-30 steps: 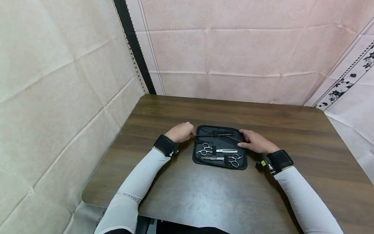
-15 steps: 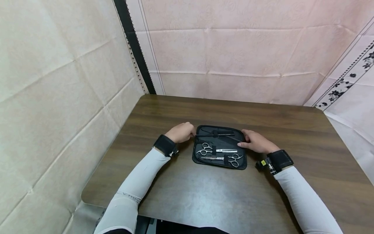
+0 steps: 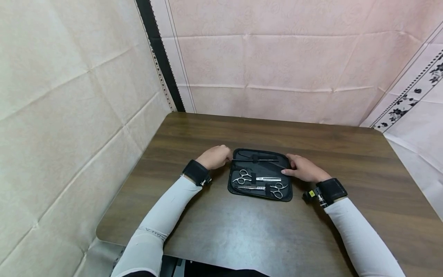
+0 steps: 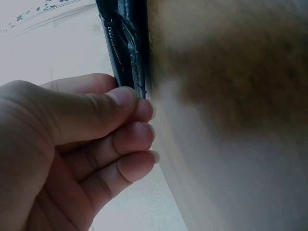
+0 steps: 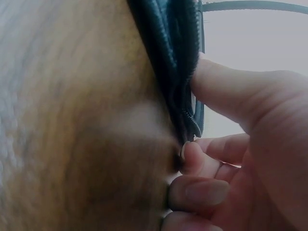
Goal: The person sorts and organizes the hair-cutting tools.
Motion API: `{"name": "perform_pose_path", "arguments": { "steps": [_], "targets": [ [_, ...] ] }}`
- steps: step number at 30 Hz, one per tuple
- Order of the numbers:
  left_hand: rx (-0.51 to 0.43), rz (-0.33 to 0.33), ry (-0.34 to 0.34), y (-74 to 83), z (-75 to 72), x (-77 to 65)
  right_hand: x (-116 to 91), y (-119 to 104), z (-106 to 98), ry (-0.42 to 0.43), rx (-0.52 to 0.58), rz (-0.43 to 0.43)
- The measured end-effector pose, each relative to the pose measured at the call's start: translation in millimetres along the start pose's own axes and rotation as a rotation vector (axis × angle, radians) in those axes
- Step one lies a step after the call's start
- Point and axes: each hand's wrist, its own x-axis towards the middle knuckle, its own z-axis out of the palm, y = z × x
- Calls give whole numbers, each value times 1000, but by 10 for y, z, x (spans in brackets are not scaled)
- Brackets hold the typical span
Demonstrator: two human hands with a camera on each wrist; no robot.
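Observation:
A black zippered scissors case lies opened out on the table. Two pairs of silver scissors, the upper and the lower, sit under small straps inside it. Across its far part runs a slim dark bar that I cannot identify. With thumb and forefinger, my left hand pinches the case's left edge; the zipper shows close by in the left wrist view. My right hand grips the right edge, thumb on top and fingers at its underside beside the zipper teeth.
The case rests on a brown wood-grain table with rounded corners. Patterned cloth hangs behind it and along the left side. Black bands with small cameras circle both wrists.
The right forefinger has shifted slightly at the case's far right corner. Otherwise both hands, the case and the scissors stay in place.

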Motion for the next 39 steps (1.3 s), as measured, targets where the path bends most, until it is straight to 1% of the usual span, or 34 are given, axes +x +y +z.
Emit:
{"name": "perform_pose_path", "arguments": {
  "steps": [7, 13, 19, 22, 29, 35, 39],
  "targets": [
    [14, 22, -2, 33, 8, 15, 9, 17, 2, 1, 0, -7],
    [48, 31, 13, 47, 36, 31, 9, 18, -7, 0, -10, -4],
    [48, 88, 22, 82, 75, 91, 7, 14, -5, 5, -13, -8],
    [48, 99, 25, 105, 75, 111, 11, 18, 2, 6, -21, -12],
    [30, 65, 8, 129, 57, 107, 19, 14, 3, 6, -14, -6],
    [-23, 18, -18, 125, 39, 88, 15, 11, 4, 0, -20, -3],
    [-55, 14, -19, 102, 45, 85, 7, 3, 2, -1, -21, -12]
  ]
}}
